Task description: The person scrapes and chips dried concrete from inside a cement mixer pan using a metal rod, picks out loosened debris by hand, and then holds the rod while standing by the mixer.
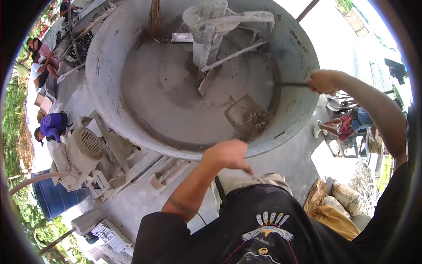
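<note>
Closed around the near end of a thin dark stick [293,84], my right hand [324,82] is over the right wall of a big round metal drum [105,83]. The stick's other end points into the drum, and its tip is blurred. My left hand [226,154] is bent at the wrist by the near rim, in front of my body. One of its digits points down; the other fingers are hidden. Inside the drum, a flat square pan [239,112] lies on the dusty floor [158,88] with crumbly lumps [257,119] on it. A mixer post with arms [209,39] stands at the back.
A straw broom [154,20] leans inside the drum near a shiny metal block [182,37]. To the left are a motor [85,145] and a blue barrel [57,196]. Sacks [346,197] lie at lower right. Several people are around, one in purple [52,125].
</note>
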Demonstrator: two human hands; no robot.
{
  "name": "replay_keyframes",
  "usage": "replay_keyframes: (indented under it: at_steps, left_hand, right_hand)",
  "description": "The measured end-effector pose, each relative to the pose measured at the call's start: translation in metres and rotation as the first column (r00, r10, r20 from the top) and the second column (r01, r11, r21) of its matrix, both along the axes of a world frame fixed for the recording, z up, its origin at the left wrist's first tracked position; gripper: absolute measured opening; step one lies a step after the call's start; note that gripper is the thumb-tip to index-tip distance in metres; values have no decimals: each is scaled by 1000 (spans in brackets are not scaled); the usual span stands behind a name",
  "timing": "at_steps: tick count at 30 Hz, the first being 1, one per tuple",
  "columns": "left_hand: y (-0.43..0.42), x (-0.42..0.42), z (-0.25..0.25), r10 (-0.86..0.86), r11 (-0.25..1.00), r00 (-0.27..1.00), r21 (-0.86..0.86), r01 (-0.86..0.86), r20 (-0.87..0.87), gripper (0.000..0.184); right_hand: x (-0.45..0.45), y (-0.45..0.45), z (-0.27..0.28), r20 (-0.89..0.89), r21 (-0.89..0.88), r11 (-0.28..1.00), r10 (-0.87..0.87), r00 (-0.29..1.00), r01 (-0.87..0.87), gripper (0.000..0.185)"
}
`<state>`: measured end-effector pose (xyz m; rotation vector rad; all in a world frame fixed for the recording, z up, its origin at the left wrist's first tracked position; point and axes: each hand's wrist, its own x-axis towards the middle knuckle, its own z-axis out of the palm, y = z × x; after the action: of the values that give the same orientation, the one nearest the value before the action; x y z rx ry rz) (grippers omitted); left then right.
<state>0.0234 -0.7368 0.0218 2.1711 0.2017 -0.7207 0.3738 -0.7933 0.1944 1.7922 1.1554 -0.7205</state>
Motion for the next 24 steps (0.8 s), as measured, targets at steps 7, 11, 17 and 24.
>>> replay_keyframes:
  at_steps: [7, 11, 17, 24]
  left_hand:
    - [5, -13, 2, -132, 989, 986, 85, 124, 100, 80]
    - [40, 1, 60, 315, 942, 927, 53, -332, 205, 78]
    - [0, 98, 43, 158, 850, 587, 193, -490, 794, 83]
    - [-20, 190, 20, 259, 734, 477, 151, -663, 840, 57]
  right_hand:
    - [15, -48, -32, -468, 154, 935, -215, 857, 320, 34]
    - [13, -47, -43, -472, 64, 953, -233, 850, 297, 25]
    - [-69, -35, -28, -412, 664, 665, -56, 909, 342, 27]
    - [5, -29, -28, -484, 527, 838, 162, 860, 139, 32]
